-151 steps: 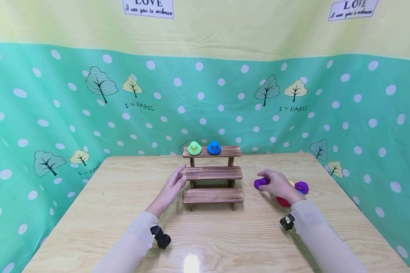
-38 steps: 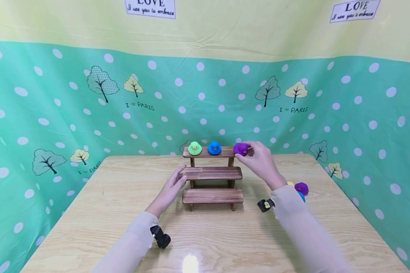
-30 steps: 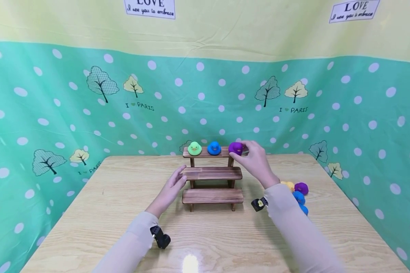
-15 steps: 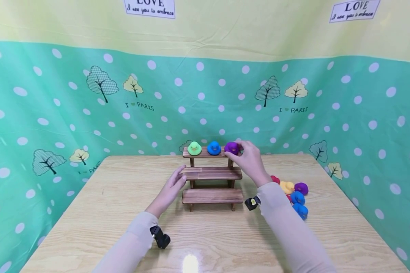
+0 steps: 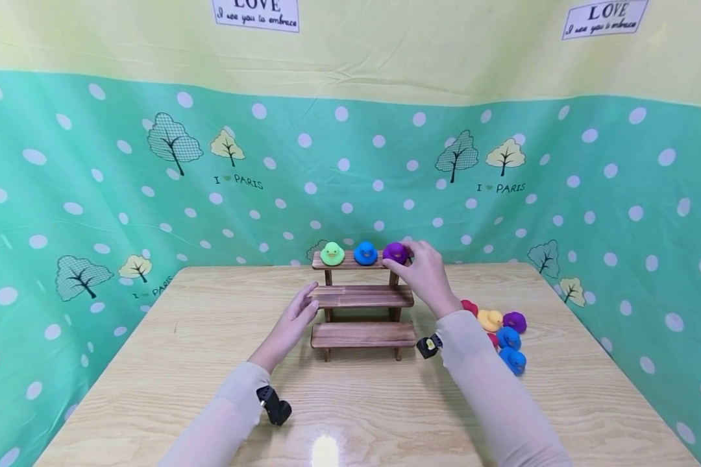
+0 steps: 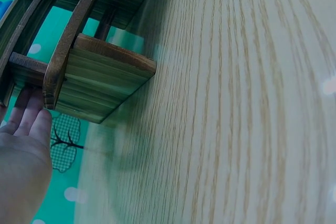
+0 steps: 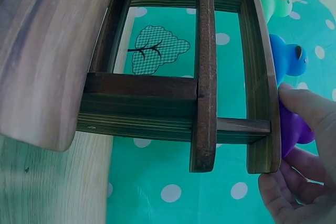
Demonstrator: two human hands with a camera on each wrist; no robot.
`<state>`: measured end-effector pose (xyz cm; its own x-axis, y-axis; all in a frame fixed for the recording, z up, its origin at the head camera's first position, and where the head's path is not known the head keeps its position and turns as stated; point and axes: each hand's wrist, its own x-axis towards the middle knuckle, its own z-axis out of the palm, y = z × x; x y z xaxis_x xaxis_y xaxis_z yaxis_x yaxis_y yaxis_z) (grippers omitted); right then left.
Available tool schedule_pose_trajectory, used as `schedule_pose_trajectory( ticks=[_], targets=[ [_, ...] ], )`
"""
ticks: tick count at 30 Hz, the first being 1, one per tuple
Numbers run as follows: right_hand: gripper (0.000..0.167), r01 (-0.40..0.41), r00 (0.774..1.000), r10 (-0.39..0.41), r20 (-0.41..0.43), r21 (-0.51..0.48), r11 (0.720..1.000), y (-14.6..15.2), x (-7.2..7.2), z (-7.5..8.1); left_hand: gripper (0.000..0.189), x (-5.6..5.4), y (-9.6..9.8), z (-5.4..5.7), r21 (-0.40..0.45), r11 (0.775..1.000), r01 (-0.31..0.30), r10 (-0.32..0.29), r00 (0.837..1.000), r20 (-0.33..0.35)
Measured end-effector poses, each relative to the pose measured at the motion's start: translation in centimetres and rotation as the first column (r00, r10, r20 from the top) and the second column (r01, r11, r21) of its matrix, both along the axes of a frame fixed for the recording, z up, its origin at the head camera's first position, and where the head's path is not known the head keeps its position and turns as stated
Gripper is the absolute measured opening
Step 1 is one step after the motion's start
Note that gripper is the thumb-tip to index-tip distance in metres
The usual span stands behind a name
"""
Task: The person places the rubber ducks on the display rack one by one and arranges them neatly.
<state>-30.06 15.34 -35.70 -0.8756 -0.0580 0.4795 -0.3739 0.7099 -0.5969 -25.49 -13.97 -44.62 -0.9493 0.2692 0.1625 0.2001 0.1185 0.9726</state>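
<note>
A three-tier wooden stand (image 5: 362, 296) stands at the back middle of the table. On its top step sit a green rubber duck (image 5: 332, 254), a blue rubber duck (image 5: 365, 254) and, at the right end, a purple rubber duck (image 5: 394, 253). My right hand (image 5: 425, 274) pinches the purple duck between thumb and fingers; in the right wrist view that duck (image 7: 294, 128) rests against the top step. My left hand (image 5: 289, 324) is at the stand's left side with fingers extended, touching or very near the middle step; the left wrist view shows its fingers (image 6: 25, 121) by the step's end.
Right of the stand, a loose group of rubber ducks lies on the table (image 5: 222, 363): yellow (image 5: 491, 320), purple (image 5: 515, 322), two blue ones (image 5: 513, 360) and red ones (image 5: 470, 307) partly hidden by the right sleeve. A patterned cloth (image 5: 350, 162) hangs behind.
My right hand has carried the purple duck from the table up to the top step, then slid it left toward the blue duck. Lately it barely moves. My left hand has stayed put.
</note>
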Motion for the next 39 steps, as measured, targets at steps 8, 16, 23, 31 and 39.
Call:
schedule_pose_trajectory(
  ticks=[8, 16, 23, 31, 39],
  targets=[
    [0.038, -0.005, 1.000, 0.005, -0.007, 0.005, 1.000, 0.0, -0.1, 0.1, 0.056, -0.1, 0.0, -0.1, 0.019, 1.000, -0.001, 0.001, 1.000, -0.006],
    [0.038, -0.022, 1.000, 0.022, -0.010, 0.021, 1.000, 0.0, -0.1, 0.0, 0.056, -0.2, 0.0, -0.1, 0.007, 1.000, -0.013, 0.014, 1.000, -0.010],
    [0.052, -0.031, 0.999, 0.031, 0.016, 0.013, 0.999, 0.2, 0.3, 0.3, 0.057, -0.1, 0.0, -0.1, 0.012, 1.000, -0.005, 0.005, 1.000, -0.003],
    [0.067, -0.041, 0.998, 0.039, 0.051, 0.021, 0.999, 0.8, 0.9, 0.8, 0.056, 0.1, 0.1, 0.1, 0.019, 1.000, -0.003, 0.003, 1.000, -0.006],
    [0.075, -0.053, 0.995, 0.048, 0.092, 0.045, 0.998, 2.0, 1.4, 1.0, 0.054, 0.2, 0.3, 0.3, 0.020, 1.000, -0.015, 0.015, 1.000, -0.011]
  ],
)
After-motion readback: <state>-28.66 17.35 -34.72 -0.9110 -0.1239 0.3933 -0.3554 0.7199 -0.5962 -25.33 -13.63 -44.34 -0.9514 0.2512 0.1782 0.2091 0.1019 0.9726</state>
